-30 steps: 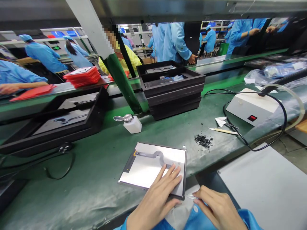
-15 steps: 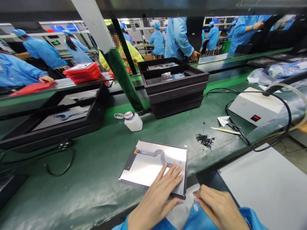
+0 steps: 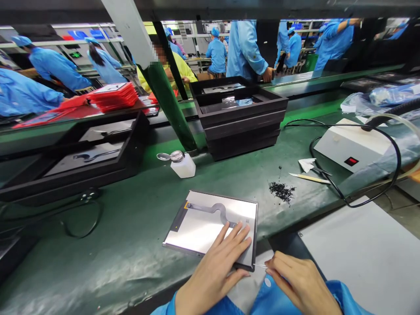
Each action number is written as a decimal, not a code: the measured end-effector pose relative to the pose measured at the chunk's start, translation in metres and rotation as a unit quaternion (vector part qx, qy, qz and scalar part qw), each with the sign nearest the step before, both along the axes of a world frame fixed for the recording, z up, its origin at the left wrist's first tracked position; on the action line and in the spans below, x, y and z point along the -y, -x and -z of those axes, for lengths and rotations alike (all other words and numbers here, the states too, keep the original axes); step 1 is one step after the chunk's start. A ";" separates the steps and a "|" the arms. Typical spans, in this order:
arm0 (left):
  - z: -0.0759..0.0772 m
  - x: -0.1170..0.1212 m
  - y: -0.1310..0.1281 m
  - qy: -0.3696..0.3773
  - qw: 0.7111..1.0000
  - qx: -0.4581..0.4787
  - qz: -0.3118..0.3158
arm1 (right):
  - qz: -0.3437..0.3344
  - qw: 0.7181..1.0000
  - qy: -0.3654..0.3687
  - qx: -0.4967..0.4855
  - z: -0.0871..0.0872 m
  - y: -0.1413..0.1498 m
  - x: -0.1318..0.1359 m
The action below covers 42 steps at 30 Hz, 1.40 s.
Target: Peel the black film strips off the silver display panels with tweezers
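A flat display panel (image 3: 203, 234), silvery with a dark frame and a curved grey ribbon cable (image 3: 215, 210), lies on the green work mat near its front edge. My left hand (image 3: 223, 262) rests on the panel's near right part, palm down, fingers stretched out, with the thumb by the front edge. At the near right corner, my right hand (image 3: 292, 273) is closed in a pinch on a thin whitish strip (image 3: 260, 265) that reaches to the corner. Whether the strip is stuck to the panel I cannot tell.
Beyond the panel are a white pump bottle (image 3: 183, 165) with its lid up, stacked black trays (image 3: 243, 127) and another black tray (image 3: 126, 164). To the right lie black scraps (image 3: 281, 192), a pale-handled blade (image 3: 310, 178) and a white box (image 3: 354, 144) with cables. Co-workers are across the bench.
Both my hands and the panel hold nearly the same positions. Across the bench at left, a co-worker's red sheet has been lifted and shifted.
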<state>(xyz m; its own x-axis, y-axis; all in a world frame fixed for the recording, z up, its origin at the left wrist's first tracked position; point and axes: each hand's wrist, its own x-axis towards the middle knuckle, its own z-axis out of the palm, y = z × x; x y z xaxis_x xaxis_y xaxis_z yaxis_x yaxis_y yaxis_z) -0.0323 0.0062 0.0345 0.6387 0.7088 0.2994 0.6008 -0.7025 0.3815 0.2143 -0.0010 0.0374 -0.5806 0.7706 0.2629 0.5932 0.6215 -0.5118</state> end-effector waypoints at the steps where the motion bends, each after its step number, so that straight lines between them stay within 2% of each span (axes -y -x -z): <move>1: 0.000 0.000 0.000 0.001 1.000 0.001 0.000 | 0.001 1.000 0.015 -0.002 0.000 0.000 0.000; 6: 0.000 -0.001 0.001 0.007 1.000 0.003 0.002 | 0.009 0.993 0.118 -0.027 0.000 0.000 -0.004; 9: 0.001 -0.001 0.001 0.005 1.000 0.005 0.001 | 0.012 0.987 0.153 -0.040 -0.002 0.000 -0.005; 12: 0.001 -0.001 0.001 0.004 1.000 0.007 0.002 | 0.010 0.991 0.129 -0.043 -0.003 -0.001 -0.003; 17: 0.000 -0.001 0.000 0.000 1.000 0.007 -0.001 | 0.022 0.999 0.004 -0.025 -0.001 -0.001 0.003; 21: 0.001 -0.001 0.000 -0.002 1.000 0.011 -0.001 | 0.021 0.999 -0.041 -0.021 0.001 0.000 0.005; 29: 0.002 -0.001 0.000 -0.005 1.000 0.014 0.002 | 0.016 0.997 -0.068 -0.016 0.004 0.002 0.006; 42: 0.001 0.000 0.000 0.004 1.000 0.014 -0.002 | 0.028 0.999 -0.026 -0.031 0.003 0.005 0.007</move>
<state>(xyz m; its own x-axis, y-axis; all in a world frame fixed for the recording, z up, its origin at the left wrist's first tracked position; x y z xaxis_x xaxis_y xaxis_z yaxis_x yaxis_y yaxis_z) -0.0319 0.0064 0.0337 0.6275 0.7138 0.3109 0.5925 -0.6969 0.4042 0.2092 -0.0081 0.0341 -0.5188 0.7856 0.3371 0.5958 0.6150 -0.5165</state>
